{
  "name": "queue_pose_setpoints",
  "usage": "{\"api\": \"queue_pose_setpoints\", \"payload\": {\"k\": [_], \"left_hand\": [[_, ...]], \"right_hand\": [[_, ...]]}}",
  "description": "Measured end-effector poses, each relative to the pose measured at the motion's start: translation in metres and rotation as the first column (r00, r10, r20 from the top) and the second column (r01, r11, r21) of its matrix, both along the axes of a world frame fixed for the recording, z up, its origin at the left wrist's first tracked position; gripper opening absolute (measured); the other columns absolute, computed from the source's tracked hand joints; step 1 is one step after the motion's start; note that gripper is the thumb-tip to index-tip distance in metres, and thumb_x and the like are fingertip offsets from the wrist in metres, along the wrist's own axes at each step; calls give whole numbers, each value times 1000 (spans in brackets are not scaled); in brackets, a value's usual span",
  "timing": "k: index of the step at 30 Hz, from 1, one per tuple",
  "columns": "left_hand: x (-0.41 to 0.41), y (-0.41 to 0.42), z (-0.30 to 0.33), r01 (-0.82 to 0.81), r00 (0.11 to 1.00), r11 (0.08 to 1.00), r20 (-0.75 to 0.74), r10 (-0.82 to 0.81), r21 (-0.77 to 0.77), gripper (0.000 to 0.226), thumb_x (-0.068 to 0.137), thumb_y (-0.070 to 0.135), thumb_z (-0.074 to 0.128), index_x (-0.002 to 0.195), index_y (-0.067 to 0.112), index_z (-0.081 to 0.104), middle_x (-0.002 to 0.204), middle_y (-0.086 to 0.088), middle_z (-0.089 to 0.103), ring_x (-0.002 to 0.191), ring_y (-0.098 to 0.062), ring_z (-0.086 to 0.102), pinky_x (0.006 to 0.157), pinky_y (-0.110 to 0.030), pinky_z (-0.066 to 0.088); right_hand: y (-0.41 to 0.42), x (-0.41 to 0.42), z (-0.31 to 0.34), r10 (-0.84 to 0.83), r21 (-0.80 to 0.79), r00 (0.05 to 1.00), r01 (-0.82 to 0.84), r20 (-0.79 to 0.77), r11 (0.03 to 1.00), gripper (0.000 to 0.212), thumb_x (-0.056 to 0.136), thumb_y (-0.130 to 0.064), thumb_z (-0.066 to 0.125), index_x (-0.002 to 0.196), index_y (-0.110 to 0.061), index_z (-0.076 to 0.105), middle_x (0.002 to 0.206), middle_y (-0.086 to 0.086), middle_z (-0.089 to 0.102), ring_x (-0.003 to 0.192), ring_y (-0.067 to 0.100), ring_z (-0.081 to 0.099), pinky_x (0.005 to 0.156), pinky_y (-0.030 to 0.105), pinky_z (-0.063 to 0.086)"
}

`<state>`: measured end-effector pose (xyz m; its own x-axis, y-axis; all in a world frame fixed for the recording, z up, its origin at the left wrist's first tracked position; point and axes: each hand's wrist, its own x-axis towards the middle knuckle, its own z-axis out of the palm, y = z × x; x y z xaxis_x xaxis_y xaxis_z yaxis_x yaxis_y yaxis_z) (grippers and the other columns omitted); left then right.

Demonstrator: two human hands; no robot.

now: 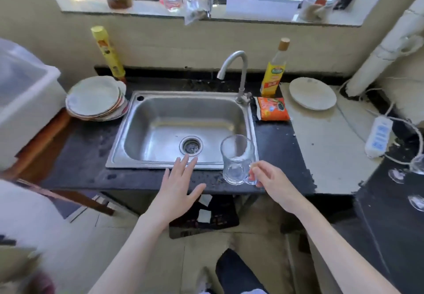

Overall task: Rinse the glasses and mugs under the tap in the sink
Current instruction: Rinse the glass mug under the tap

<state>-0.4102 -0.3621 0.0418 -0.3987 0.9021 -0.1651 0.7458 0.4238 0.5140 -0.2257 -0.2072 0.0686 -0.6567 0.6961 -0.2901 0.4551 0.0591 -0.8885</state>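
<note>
My right hand (270, 176) grips the handle of a clear glass mug (237, 158), held upright over the sink's front right corner. My left hand (177, 182) hovers open, fingers spread, above the front rim of the steel sink (174, 110). The basin holds nothing; its drain (191, 146) sits near the front. A curved tap (238, 73) stands at the back right, and no water runs from it. Two wine glasses (410, 172) rest on the dark surface at the far right edge.
A stack of plates (96, 97) sits left of the sink. A yellow bottle (274, 71), an orange packet (271, 109) and a single white plate (312, 93) lie to the right. A white power strip (378, 136) lies further right. A white tub (25, 92) stands at far left.
</note>
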Motion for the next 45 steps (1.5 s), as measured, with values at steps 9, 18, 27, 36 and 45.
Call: {"api": "queue_pose_setpoints", "payload": {"k": [9, 18, 27, 36, 45], "left_hand": [[-65, 76, 0, -154, 894, 982, 440, 90, 112, 91, 77, 36, 72, 145, 29, 13, 141, 25, 19, 128, 12, 19, 106, -13, 17], [-116, 163, -25, -267, 765, 956, 631, 132, 124, 67, 51, 50, 75, 110, 38, 46, 112, 9, 60, 103, -1, 58, 88, -15, 42], [-163, 208, -77, -227, 742, 973, 640, 199, -40, 58, 48, 52, 74, 98, 37, 49, 96, 4, 65, 89, -17, 62, 84, -34, 49], [-170, 226, -101, -153, 742, 987, 655, 144, -44, 53, 64, 28, 83, 104, 29, 49, 87, 14, 58, 76, -6, 54, 73, -18, 43], [-158, 244, -104, -182, 744, 980, 641, 189, -78, 59, 50, 50, 75, 99, 29, 51, 96, 12, 62, 83, -11, 58, 85, -35, 48]], "right_hand": [[64, -88, -1, 283, -21, 959, -283, -15, 959, 21, 98, -15, 39, 84, -14, 54, 75, -4, 53, 75, 11, 49, 74, 24, 42], [134, -145, -1, 366, -141, 931, -362, 2, 921, 25, 98, -17, 42, 98, -1, 62, 84, -1, 62, 73, 11, 52, 70, 19, 46], [253, -187, -69, -449, 224, 875, 408, 179, 885, 27, 90, -21, 54, 111, -5, 55, 88, 7, 61, 85, 26, 61, 79, 41, 50], [299, -209, -116, -452, 470, 862, 308, 229, 827, 27, 95, -13, 42, 103, -2, 65, 104, 16, 66, 100, 31, 56, 76, 30, 37], [296, -196, -124, -366, 606, 917, 202, 159, 769, 24, 93, -10, 47, 94, 0, 69, 91, 17, 69, 83, 28, 59, 69, 30, 35]]}}
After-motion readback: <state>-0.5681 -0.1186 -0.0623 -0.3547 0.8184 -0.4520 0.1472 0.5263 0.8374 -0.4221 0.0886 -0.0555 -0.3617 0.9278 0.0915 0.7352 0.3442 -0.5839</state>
